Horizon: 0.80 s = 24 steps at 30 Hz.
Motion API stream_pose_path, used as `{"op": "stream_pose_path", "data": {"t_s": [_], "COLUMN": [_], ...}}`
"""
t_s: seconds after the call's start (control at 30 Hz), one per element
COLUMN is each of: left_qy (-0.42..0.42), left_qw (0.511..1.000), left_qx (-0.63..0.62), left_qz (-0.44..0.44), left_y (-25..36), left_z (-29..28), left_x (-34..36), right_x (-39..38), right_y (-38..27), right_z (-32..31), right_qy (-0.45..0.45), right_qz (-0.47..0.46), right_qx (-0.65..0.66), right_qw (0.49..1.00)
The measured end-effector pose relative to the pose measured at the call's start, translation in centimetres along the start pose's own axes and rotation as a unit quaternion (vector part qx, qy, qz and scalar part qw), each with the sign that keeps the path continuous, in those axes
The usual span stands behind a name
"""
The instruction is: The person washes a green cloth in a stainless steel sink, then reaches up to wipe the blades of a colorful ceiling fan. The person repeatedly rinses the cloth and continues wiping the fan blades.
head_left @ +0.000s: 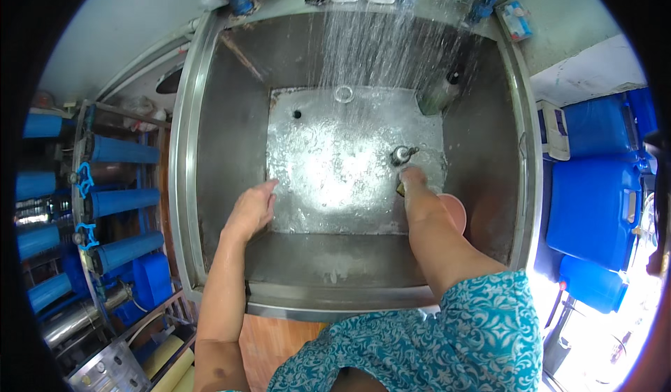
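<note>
Right hand [414, 176] grasping a yellowish sponge [400, 189], nozzled bottle [401, 157] sitting just beyond it, pink bowl [456, 212] showing nearer the body, left hand [249, 211] hanging unclenched, empty, well leftward.

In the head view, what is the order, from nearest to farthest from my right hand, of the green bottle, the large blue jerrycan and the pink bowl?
From the right hand:
1. Pink bowl, inside the sink, right side.
2. Green bottle, sink's far right corner.
3. Large blue jerrycan, outside the sink, to the right.

Right grip [414, 175] inside metal sink [185, 182]
</note>
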State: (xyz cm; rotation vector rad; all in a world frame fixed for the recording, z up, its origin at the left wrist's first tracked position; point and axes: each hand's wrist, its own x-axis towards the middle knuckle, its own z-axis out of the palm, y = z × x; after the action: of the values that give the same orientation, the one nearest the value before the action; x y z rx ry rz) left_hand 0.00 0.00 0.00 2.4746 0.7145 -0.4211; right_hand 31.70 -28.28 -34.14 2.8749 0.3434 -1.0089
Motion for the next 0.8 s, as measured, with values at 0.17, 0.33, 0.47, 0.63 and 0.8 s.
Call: {"op": "stream_pose_path", "data": {"t_s": [0.17,0.33,0.47,0.63,0.8], "left_qy": [-0.07,-0.07,-0.029,-0.002,0.053], "left_qw": [0.967,0.755,0.582,0.638,0.937], "left_qx": [-0.246,-0.62,-0.792,-0.756,-0.343], "left_qz": [-0.016,-0.2,-0.183,-0.15,0.03], "left_y": [3.2,9.4,14.5,18.7,25.5], "left_z": [1.7,2.9,2.6,2.3,5.8], "left_x": [0.7,7.4,13.6,16.7,20.0], "right_x": [6.4,8.6,5.8,3.7,-0.6], "right_y": [1.1,-6.0,-6.0,0.7,1.8], "right_z": [-3.7,-8.1,-10.2,-9.2,-5.5], "right_qy": [0.104,0.018,-0.029,0.013,-0.021], "right_qz": [0.057,-0.274,-0.298,-0.023,0.097], "right_qx": [0.344,0.143,0.133,0.199,0.306], "right_qw": [0.932,0.951,0.945,0.98,0.947]}}
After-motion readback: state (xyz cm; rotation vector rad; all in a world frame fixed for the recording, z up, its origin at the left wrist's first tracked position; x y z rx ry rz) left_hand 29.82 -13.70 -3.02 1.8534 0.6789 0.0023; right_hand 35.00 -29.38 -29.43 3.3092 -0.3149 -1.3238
